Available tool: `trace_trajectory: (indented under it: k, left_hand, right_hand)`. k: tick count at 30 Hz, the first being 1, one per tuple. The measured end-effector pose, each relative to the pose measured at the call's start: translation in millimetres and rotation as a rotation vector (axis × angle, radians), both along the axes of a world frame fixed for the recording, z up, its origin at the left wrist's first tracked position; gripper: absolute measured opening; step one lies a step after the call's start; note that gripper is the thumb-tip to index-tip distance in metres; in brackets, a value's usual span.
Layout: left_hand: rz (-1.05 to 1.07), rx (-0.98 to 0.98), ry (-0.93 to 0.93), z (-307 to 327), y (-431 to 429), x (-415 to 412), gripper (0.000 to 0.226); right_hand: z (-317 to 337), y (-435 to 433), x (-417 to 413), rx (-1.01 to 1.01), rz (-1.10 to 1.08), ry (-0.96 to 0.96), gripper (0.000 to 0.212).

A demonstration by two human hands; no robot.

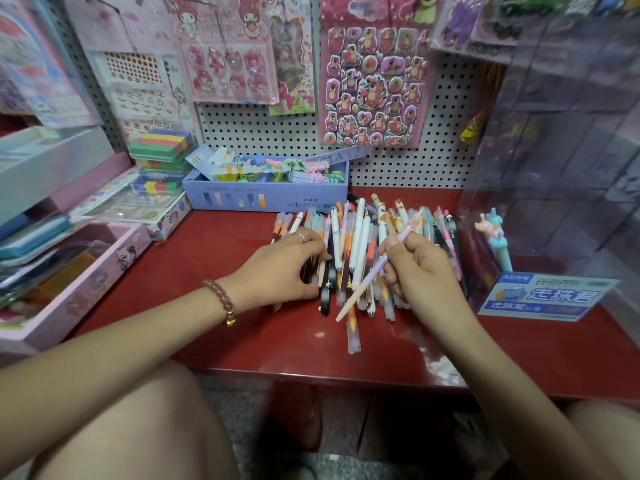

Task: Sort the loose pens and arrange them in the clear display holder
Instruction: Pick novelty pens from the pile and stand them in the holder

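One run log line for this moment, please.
right hand: holds lilac pen | left hand: grips loose pens | clear display holder: lilac pen not in yet

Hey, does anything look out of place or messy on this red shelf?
Yes. The pen pile is a jumble, pens crossing at angles. One frosted pen pokes out toward the front edge of the shelf, away from the rest. The lilac pen slanting across is simply held in the right hand.

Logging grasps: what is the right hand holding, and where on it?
The right hand pinches a lilac pen by its upper half, above the pile.
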State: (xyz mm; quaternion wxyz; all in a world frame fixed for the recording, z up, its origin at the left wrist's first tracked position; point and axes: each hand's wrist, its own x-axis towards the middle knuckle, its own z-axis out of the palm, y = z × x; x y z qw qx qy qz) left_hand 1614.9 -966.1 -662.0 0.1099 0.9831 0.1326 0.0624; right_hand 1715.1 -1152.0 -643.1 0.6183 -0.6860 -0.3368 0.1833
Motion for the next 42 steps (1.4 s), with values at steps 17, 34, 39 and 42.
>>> trace_trajectory:
  k: [17, 34, 39, 42]
  left_hand:
    - [0.098, -0.463, -0.780, 23.2, 6.9, -18.7, 0.020]
    - [-0.338, -0.996, -0.597, 70.8, -87.0, 18.7, 0.024]
    - [-0.393, -0.971, -0.542, 70.8, -110.2, 38.7, 0.026]
    - [-0.350, -1.061, -0.562, 68.7, -124.2, 52.7, 0.020]
  right_hand:
    - [6.8, -2.4, -1.3, -0.009, 0.067, 0.121, 0.026]
    - [30.5, -27.6, 6.5, 0.336, -0.126, 0.173, 0.027]
    - [40.3, -50.8, 18.1, 0.457, -0.248, 0.094, 0.024]
    - [47.7, -71.4, 31.6, 0.559, -0.465, -0.129, 0.024]
